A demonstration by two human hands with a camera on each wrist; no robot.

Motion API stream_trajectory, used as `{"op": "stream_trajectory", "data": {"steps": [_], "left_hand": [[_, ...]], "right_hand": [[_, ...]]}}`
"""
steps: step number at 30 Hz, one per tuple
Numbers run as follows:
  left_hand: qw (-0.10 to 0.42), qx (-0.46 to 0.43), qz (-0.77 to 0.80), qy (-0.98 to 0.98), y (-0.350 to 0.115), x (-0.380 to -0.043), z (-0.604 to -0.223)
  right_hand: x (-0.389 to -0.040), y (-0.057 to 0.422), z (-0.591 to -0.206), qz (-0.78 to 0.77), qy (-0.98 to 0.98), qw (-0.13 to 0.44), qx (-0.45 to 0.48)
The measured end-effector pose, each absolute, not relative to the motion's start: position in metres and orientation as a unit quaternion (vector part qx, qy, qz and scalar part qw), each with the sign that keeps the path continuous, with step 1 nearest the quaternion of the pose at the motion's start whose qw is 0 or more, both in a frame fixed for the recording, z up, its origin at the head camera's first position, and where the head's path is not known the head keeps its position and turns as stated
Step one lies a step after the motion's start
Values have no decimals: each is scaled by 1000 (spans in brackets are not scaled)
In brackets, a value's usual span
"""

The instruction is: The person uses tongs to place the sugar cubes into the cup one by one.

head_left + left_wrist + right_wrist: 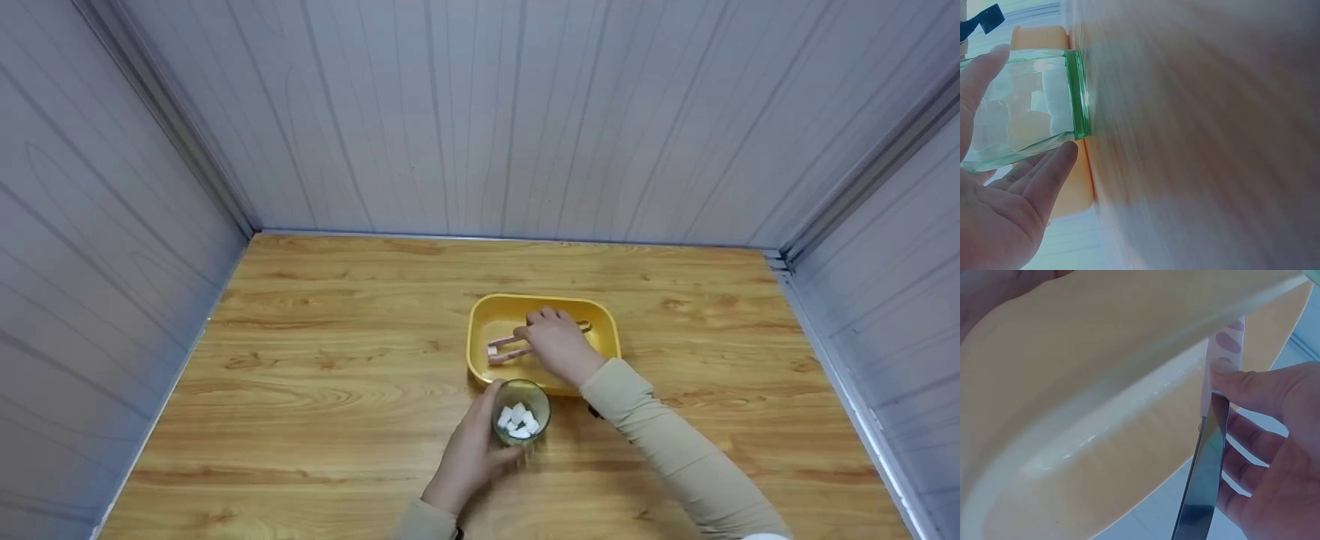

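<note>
A green-tinted clear glass holds several small white cubes. My left hand grips the glass from its left side, thumb and fingers on opposite walls. In the left wrist view the base of the glass is right at the tabletop. My right hand pinches metal tongs with pink-and-white ends, thumb on one arm and fingers on the other side. The tongs lie slantwise over the inside of a yellow tray, pink ends toward the left, with a small whitish spot between them.
The tray stands just beyond the glass on a wooden tabletop. Pale panelled walls enclose the table, with the back wall behind the tray and a side wall at left and right.
</note>
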State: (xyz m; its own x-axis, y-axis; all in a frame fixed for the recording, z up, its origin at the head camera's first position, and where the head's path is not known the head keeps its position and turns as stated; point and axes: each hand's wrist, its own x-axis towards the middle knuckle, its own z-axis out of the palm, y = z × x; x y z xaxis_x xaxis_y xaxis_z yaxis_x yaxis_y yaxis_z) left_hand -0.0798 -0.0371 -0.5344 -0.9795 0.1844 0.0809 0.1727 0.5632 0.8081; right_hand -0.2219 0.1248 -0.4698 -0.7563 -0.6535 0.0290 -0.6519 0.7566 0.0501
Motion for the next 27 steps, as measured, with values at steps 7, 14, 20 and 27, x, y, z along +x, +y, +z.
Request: {"op": "stream_trajectory", "data": {"steps": [7, 14, 20, 27], "left_hand": [[7, 102, 458, 883, -36, -80, -534], [3, 106, 456, 884, -37, -80, -535], [5, 103, 457, 884, -37, -80, -534], [2, 101, 451, 887, -36, -80, -534]], "right_hand": [[-221, 124, -471, -21, -935, 32, 353], [-221, 125, -471, -19, -934, 30, 356], [-221, 125, -471, -21, -934, 28, 355], [-222, 124, -472, -29, -934, 29, 356]]}}
